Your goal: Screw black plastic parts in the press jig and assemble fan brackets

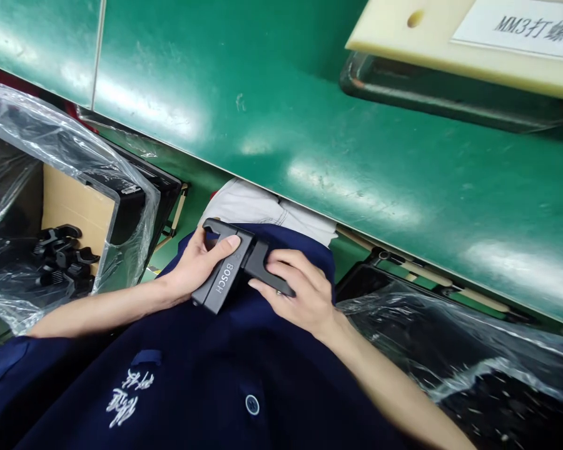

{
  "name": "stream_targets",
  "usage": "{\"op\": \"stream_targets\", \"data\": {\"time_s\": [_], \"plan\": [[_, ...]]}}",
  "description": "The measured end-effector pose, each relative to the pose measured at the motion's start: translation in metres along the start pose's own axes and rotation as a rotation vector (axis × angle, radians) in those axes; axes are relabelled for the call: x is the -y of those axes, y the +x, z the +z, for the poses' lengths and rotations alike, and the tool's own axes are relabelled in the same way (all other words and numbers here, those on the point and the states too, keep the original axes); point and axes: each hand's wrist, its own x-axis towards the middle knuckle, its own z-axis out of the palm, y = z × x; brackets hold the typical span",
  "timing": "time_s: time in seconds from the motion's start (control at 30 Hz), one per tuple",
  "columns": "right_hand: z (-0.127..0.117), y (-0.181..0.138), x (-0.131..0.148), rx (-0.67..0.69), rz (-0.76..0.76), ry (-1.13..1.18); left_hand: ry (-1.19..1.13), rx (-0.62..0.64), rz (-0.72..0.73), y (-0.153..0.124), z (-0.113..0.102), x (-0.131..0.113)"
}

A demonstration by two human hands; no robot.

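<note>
A black clamp (228,267) marked BOSCH is held tilted over my lap, just in front of the dark blue shirt. My left hand (197,259) grips its body from the left, thumb pressed across the top near the lettering. On the other side, my right hand (303,287) has its fingers curled around the clamp's L-shaped jaw (266,270). The underside of the clamp and some of my fingertips are hidden.
A green workbench (244,125) stretches ahead, carrying a cream fixture block (380,31) with a label. At left, a plastic-lined crate (122,215) holds several black parts (63,262). Another plastic-lined bin (403,312) stands at right.
</note>
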Motion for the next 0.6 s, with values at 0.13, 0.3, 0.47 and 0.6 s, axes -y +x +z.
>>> {"op": "stream_targets", "data": {"time_s": [0.13,0.3,0.47,0.6], "plan": [[0.003,0.004,0.0,0.28,0.099,-0.15,0.065,-0.01,0.129,0.0,0.0,0.006],[0.0,0.012,0.013,0.54,0.163,-0.344,0.175,0.036,0.308,0.0,-0.001,0.007],[-0.005,0.02,0.028,0.698,0.104,-0.404,0.211,0.039,0.324,0.001,-0.001,0.005],[-0.007,0.032,0.03,0.765,0.052,-0.56,0.208,-0.011,0.243,0.004,0.0,0.005]]}}
